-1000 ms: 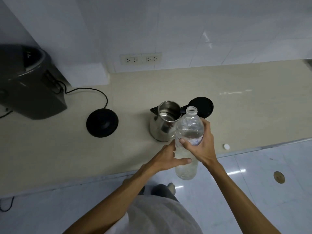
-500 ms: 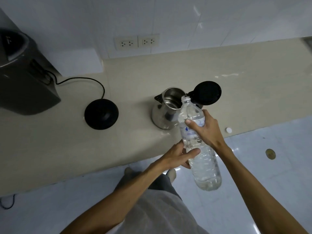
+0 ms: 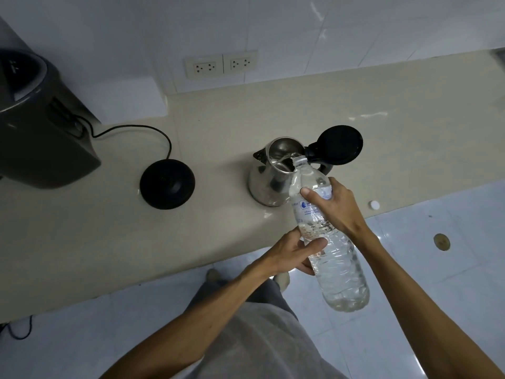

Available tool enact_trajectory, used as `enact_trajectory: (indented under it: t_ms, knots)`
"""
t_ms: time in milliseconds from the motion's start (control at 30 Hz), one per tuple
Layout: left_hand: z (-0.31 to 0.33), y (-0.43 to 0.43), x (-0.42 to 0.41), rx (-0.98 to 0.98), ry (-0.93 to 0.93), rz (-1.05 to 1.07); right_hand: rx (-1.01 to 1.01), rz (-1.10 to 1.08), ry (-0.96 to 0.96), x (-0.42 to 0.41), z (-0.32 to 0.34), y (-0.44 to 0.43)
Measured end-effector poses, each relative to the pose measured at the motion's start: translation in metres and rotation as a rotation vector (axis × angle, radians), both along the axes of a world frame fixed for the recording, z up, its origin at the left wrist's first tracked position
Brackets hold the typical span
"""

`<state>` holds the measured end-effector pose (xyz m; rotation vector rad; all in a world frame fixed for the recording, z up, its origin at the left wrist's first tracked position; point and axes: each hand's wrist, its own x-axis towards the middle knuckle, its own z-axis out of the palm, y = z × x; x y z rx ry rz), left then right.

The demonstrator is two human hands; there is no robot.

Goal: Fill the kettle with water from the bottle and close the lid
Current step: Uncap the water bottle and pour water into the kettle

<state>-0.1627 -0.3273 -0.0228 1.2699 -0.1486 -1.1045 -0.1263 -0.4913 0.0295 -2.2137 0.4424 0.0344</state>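
Observation:
A steel kettle [image 3: 266,181] stands on the beige counter [image 3: 82,242], its black lid [image 3: 340,144] swung open to the right. A clear plastic water bottle [image 3: 338,269] is tilted with its open mouth over the kettle's rim, and a thin stream of water runs into the kettle. My right hand [image 3: 333,207] grips the bottle's upper part by the label. My left hand [image 3: 293,251] holds the bottle's middle from the left side. The bottle's base hangs out past the counter's front edge.
The kettle's black round base [image 3: 167,183] lies to the left, its cord running to a dark appliance [image 3: 35,127] at far left. A white bottle cap [image 3: 373,205] rests near the counter edge. Two wall sockets [image 3: 222,67] sit behind. Tiled floor lies below.
The bottle has gone from upright to tilted, its mouth now over the kettle's opening with water pouring. Both hands stayed on it and the view shifted closer.

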Motion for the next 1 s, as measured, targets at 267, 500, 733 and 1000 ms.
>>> enact_trajectory:
  t_ms: [267, 500, 733, 1000]
  knots:
    - [0.001, 0.002, 0.001, -0.014, 0.01, -0.011, -0.001, -0.004, 0.037, 0.0, 0.003, 0.002]
    - [0.003, 0.004, 0.002, -0.015, -0.01, -0.024, 0.01, -0.006, 0.045, 0.002, 0.007, 0.004]
    - [0.006, 0.006, 0.002, -0.032, -0.007, -0.026, 0.036, 0.003, 0.065, 0.003, 0.009, 0.003]
    - [0.006, 0.002, 0.002, -0.024, -0.021, -0.046, 0.042, -0.003, 0.096, 0.004, 0.011, -0.001]
